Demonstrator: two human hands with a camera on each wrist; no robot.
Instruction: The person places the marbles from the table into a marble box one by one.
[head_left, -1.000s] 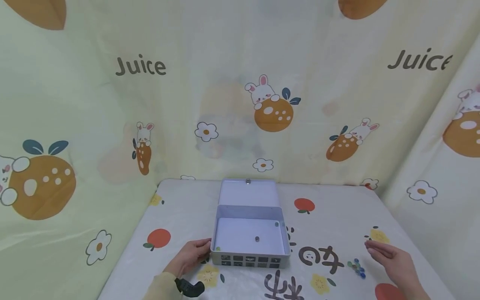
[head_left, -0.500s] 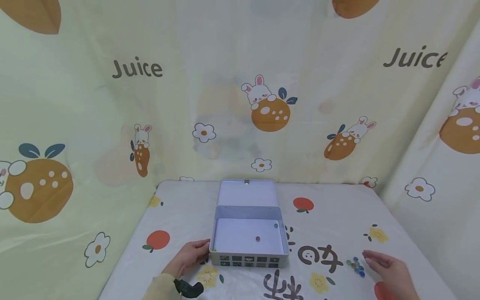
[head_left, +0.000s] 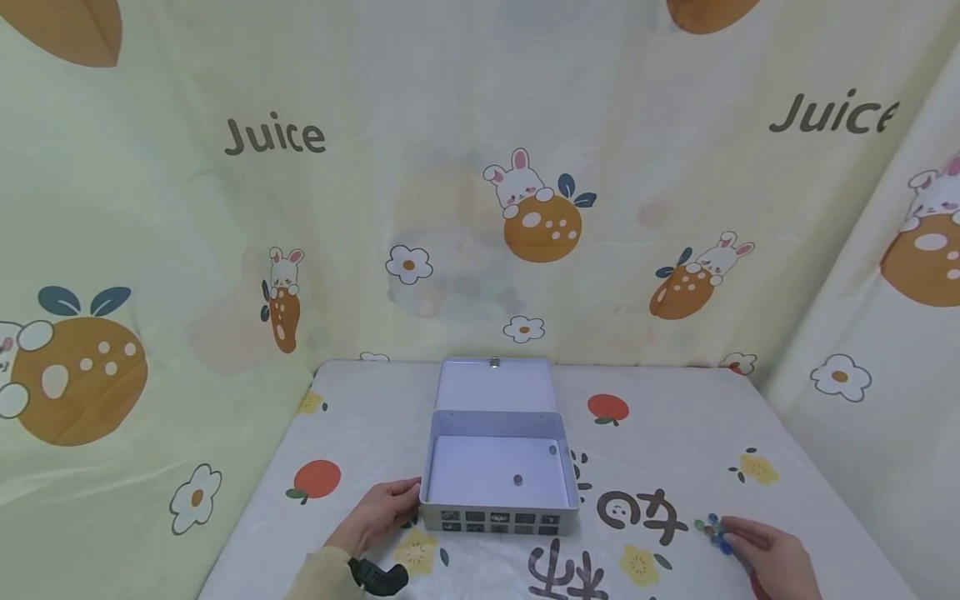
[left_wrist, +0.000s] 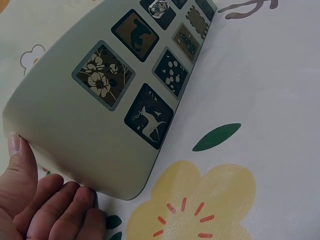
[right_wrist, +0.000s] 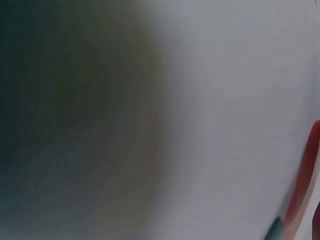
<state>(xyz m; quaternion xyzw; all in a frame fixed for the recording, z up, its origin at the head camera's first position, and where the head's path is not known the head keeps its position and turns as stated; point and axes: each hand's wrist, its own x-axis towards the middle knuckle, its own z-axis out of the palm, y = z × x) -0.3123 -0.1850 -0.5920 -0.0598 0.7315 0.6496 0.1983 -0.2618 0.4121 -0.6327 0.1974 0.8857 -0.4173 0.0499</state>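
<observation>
A shallow pale tin box point(head_left: 498, 471) with its lid point(head_left: 495, 385) swung back stands on the table, two small glass marbles point(head_left: 517, 480) showing on its floor. Picture squares and a metal clasp mark its front in the left wrist view. My left hand point(head_left: 385, 510) holds the box at its left front corner, thumb point(left_wrist: 22, 172) against the edge and fingers point(left_wrist: 62, 212) curled against the side. To the right lies a small cluster of green and blue marbles point(head_left: 711, 530). My right hand point(head_left: 772, 557) reaches it, fingertips right at the marbles, thumb and forefinger apart.
A white cloth point(head_left: 645, 454) printed with fruit, flowers and characters covers the table. Patterned curtains point(head_left: 420, 192) hang behind and at both sides. A dark blur fills much of the right wrist view.
My right hand has come left and down to the marble cluster. A marble in the box has shifted slightly right, and the green one at the front left corner has gone from sight.
</observation>
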